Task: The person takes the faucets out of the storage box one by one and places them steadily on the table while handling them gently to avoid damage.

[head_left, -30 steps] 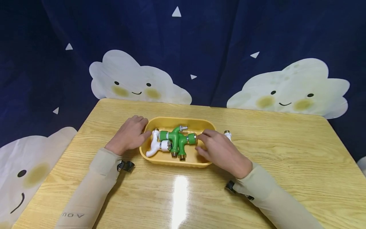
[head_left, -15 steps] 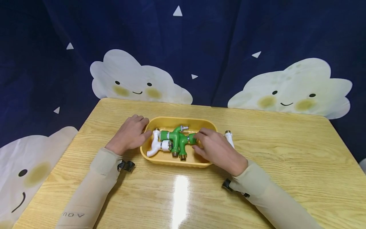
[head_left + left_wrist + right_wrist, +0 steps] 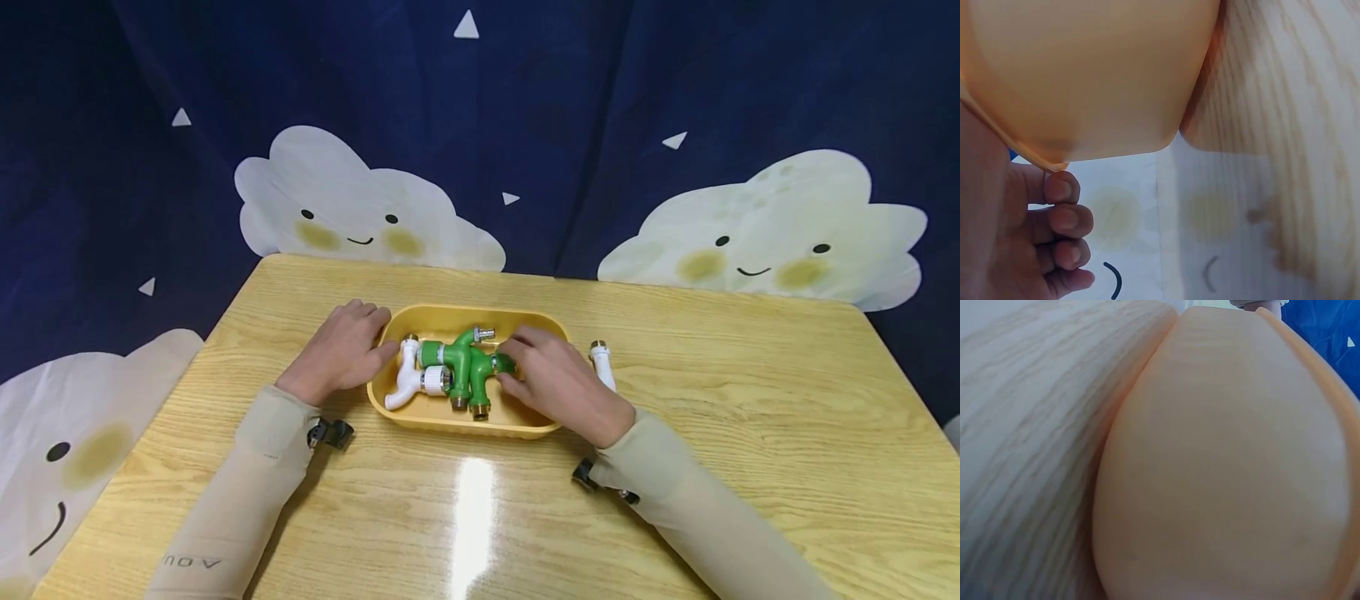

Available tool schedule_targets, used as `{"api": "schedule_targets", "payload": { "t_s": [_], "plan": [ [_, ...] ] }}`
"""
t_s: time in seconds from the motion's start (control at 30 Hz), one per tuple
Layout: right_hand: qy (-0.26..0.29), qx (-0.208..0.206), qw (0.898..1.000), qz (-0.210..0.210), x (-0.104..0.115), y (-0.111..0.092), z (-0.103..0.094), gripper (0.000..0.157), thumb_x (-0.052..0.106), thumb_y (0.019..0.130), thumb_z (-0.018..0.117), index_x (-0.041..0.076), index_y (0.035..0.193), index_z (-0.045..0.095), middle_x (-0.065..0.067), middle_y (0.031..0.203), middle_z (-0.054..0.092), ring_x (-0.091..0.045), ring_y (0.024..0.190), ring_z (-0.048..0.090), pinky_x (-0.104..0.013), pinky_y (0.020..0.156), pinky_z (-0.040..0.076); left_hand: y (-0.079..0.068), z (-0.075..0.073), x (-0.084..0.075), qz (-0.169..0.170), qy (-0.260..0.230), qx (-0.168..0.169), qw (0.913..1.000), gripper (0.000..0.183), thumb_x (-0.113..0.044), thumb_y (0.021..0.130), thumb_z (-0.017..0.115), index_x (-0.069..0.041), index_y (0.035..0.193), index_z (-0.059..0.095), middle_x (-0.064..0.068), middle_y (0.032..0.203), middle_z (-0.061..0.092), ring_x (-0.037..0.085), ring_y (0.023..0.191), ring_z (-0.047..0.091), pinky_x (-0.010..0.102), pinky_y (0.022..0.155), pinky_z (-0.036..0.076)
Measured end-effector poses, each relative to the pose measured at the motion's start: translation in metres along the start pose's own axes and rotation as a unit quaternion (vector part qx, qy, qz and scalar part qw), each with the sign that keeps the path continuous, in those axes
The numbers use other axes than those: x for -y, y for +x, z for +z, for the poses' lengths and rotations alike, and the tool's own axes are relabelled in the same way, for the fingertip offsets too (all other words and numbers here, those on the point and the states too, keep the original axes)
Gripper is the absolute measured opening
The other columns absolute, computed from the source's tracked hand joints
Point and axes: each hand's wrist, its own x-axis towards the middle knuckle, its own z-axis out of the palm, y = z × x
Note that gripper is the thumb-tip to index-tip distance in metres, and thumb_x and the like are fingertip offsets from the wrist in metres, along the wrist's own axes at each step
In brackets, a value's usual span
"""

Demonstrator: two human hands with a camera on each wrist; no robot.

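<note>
A yellow oblong plastic tub stands on the table with taps in it. My left hand holds its left rim; in the left wrist view my curled fingers sit at the rim. A white tap lies inside at the left, beside a green tap with a metal nozzle. To their right lies another green tap. My right hand reaches over the tub's right side and holds this tap's green knob, partly hidden by my fingers. The right wrist view shows the tub's outer wall, not the hand.
A white pipe-like piece with a brass threaded end lies on the wooden table, right of the tub and partly behind my right hand. A dark blue curtain with white clouds hangs behind the table's far edge.
My right hand has moved left onto the right green tap's knob, covering more of it. More of the white piece at the right shows. My left hand stays at the rim.
</note>
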Motion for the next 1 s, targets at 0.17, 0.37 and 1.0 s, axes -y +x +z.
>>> {"api": "schedule_targets", "payload": {
  "t_s": [0.17, 0.37, 1.0],
  "plan": [
    [0.004, 0.005, 1.000, -0.004, 0.000, 0.003, 0.006, 0.027, 0.023, 0.090, 0.079, 0.003, 0.109, 0.076, -0.008, 0.103, 0.070, -0.020, 0.090, 0.067, -0.034, 0.081, 0.059, -0.001, 0.001, -0.001, 0.002, -0.003, 0.002, 1.0000, 0.022, -0.029, 0.095, 0.053, -0.011, 0.083, 0.054, 0.007, 0.078, 0.053, 0.026, 0.077, 0.046, 0.035, 0.074, 0.034],
    [0.009, 0.016, 1.000, 0.003, -0.001, 0.004, 0.013, 0.026, 0.021, 0.091, 0.078, 0.005, 0.110, 0.076, -0.009, 0.107, 0.069, -0.022, 0.094, 0.065, -0.036, 0.085, 0.058, 0.000, 0.001, 0.000, 0.007, -0.005, 0.001, 1.0000, 0.022, -0.028, 0.095, 0.053, -0.011, 0.081, 0.053, 0.007, 0.076, 0.051, 0.026, 0.075, 0.044, 0.035, 0.073, 0.033],
    [0.020, 0.037, 0.998, 0.036, -0.001, 0.004, 0.013, 0.026, 0.021, 0.090, 0.078, 0.007, 0.112, 0.075, -0.005, 0.101, 0.065, -0.019, 0.092, 0.060, -0.035, 0.083, 0.056, 0.001, -0.001, 0.001, 0.008, -0.003, 0.001, 1.0000, 0.022, -0.028, 0.096, 0.052, -0.011, 0.082, 0.053, 0.007, 0.077, 0.051, 0.027, 0.077, 0.047, 0.036, 0.073, 0.034]
  ]
}}
